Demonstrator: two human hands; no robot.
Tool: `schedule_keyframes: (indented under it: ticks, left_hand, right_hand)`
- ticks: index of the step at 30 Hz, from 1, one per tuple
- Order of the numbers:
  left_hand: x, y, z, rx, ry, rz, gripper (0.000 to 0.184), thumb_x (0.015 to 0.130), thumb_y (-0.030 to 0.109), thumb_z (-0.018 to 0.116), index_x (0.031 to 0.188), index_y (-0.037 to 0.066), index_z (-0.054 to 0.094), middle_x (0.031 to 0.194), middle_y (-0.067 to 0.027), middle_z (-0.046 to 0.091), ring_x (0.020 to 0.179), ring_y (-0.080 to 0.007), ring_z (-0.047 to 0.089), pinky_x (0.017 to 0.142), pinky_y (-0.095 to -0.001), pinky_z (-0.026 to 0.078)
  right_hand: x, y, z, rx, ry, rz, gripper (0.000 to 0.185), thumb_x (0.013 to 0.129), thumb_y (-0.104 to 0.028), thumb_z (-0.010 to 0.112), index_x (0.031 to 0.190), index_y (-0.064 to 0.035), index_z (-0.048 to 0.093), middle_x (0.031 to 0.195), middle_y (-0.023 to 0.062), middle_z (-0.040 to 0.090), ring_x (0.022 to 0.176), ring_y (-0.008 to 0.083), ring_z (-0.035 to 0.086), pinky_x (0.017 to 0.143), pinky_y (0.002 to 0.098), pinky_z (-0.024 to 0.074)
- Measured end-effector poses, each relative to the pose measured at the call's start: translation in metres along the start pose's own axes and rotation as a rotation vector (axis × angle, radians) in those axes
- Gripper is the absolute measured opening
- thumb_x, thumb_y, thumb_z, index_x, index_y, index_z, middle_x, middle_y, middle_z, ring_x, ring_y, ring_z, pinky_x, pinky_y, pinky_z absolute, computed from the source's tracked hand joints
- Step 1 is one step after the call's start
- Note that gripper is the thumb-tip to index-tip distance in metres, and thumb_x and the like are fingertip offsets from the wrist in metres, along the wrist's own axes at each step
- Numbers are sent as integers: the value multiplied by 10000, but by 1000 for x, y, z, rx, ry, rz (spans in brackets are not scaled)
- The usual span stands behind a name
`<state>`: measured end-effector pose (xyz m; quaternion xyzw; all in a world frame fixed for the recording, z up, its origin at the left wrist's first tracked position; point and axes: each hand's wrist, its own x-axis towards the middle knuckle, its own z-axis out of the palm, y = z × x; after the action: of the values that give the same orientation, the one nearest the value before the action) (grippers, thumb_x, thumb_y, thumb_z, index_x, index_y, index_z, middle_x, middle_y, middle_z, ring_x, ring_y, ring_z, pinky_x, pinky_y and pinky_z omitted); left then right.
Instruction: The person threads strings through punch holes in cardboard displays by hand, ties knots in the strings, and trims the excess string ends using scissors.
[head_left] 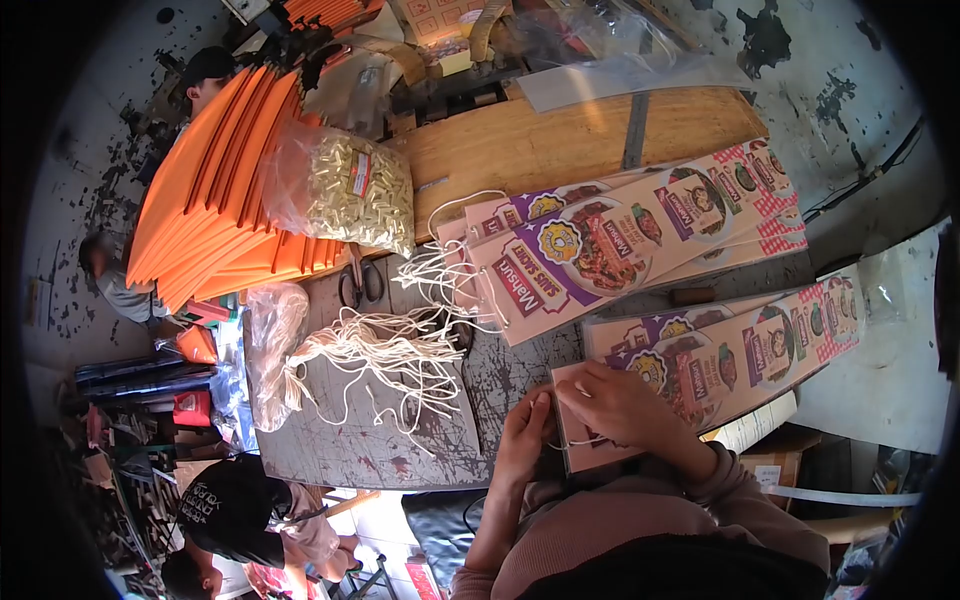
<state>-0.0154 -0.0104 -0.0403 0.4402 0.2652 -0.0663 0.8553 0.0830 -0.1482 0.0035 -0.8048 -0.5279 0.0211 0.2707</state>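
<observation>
Both hands work at the left edge of a printed food-brand hanging card (700, 385), on top of a stack close to my body. My left hand (522, 437) is closed in a pinch just outside that edge; what its fingertips hold is too small to make out. Over the card's upper left corner, my right hand (618, 405) has its fingers bent together, with a bit of white cord showing at the fingertips. More white cord (592, 441) crosses the card's edge below it. Farther back lies a second stack of the same cards (560, 262), with white cords hanging from its left end.
A bundle of cut white cords (385, 350) lies left of my hands, beside a clear plastic bag (277, 345). Behind are black-handled scissors (360, 282), a bag of small gold metal pieces (365, 190) and stacked orange sheets (215, 200). A person in black (235, 515) is at lower left.
</observation>
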Motion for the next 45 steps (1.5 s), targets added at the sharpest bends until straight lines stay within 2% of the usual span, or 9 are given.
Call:
schedule_keyframes:
  ticks: [4, 10, 15, 18, 34, 37, 39, 42, 45]
  left_hand:
    - [0, 0, 6, 88, 21, 48, 229, 902, 80, 466, 1108, 1, 527, 697, 64, 463, 539, 3, 331, 463, -161, 236]
    - [0, 0, 0, 119, -19, 26, 185, 900, 83, 472, 1053, 4, 538, 697, 65, 473, 538, 9, 341, 461, -160, 240]
    - [0, 3, 5, 103, -38, 57, 155, 900, 83, 471, 1015, 9, 543, 724, 53, 511, 538, 13, 346, 462, -155, 243]
    - [-1, 6, 9, 109, -17, 77, 165, 899, 78, 469, 1030, 7, 541, 741, 49, 526, 543, 15, 348, 465, -151, 246]
    - [-2, 1, 1, 129, -18, 60, 220, 898, 78, 475, 1088, -8, 543, 752, 50, 520, 569, 9, 365, 480, -148, 258]
    - [-1, 0, 4, 124, 29, 71, 222, 902, 89, 472, 1086, -16, 540, 796, 21, 551, 630, -16, 438, 551, -155, 339]
    - [-1, 2, 11, 200, 115, 253, 226, 904, 104, 475, 1076, -28, 539, 852, -14, 581, 733, -58, 504, 676, -183, 399]
    - [-5, 6, 8, 292, 105, 233, 231, 899, 114, 489, 1067, -36, 540, 902, -40, 596, 818, -94, 529, 769, -211, 406]
    - [-3, -1, -2, 375, 48, 197, 229, 895, 123, 502, 1052, -38, 547, 910, -34, 590, 800, -79, 522, 738, -199, 407]
  right_hand:
    - [2, -4, 1, -36, 14, -7, 212, 707, -136, 554, 897, -57, 502, 881, 51, 548, 832, 197, 551, 633, 286, 498]
    - [0, -5, 8, -75, -12, 64, 195, 702, -128, 551, 873, -42, 508, 866, 56, 544, 837, 210, 551, 638, 297, 497]
    - [0, 0, 1, 128, 2, 50, 158, 792, -149, 551, 863, -16, 503, 842, 70, 545, 837, 235, 548, 634, 315, 489]
    - [0, 1, -1, 117, -10, 39, 169, 817, -166, 551, 863, -11, 503, 839, 74, 549, 841, 232, 548, 635, 315, 487]
    - [-2, 0, -2, 90, -4, 49, 136, 735, -71, 591, 833, -17, 513, 827, 75, 532, 787, 249, 550, 615, 330, 478]
    - [-1, -2, -2, 16, -2, 35, 146, 729, -96, 534, 840, -4, 509, 803, 79, 525, 820, 227, 541, 588, 297, 489]
    - [-2, -1, 1, 7, 13, 46, 147, 730, -92, 546, 843, -12, 499, 786, 73, 516, 813, 230, 533, 560, 307, 484]
    - [-2, -3, -5, 47, 41, 129, 151, 733, -81, 556, 852, -20, 486, 780, 79, 503, 807, 241, 521, 572, 321, 476]
    - [-2, 0, -6, 29, 85, 190, 165, 734, -70, 565, 866, -23, 479, 789, 88, 494, 805, 253, 512, 604, 336, 466]
